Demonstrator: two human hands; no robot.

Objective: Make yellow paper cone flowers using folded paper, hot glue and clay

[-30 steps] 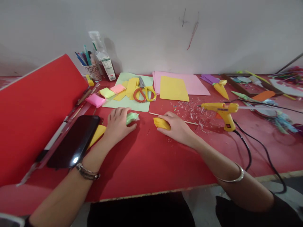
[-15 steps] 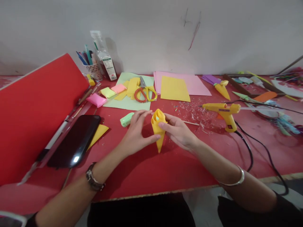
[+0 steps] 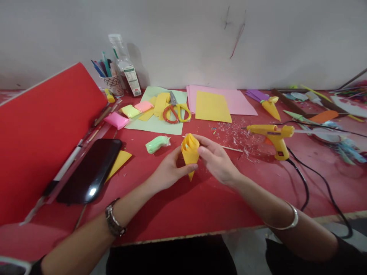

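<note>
One yellow paper cone [image 3: 190, 156], tip downward, over the red worktop [image 3: 177, 210], held by both hands: left hand [image 3: 168, 171], thumb laid across the cone's front; right hand [image 3: 218, 161], thumb and fingers at its upper right edge. Forearms [image 3: 134, 198] angled inward.

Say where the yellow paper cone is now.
In the head view, the yellow paper cone is near centre, between the left hand and right hand, right of the green packet.

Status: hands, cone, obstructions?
Left hand and right hand on yellow paper cone. Green packet beside left hand. Thin stick partly hidden by right hand.
</note>
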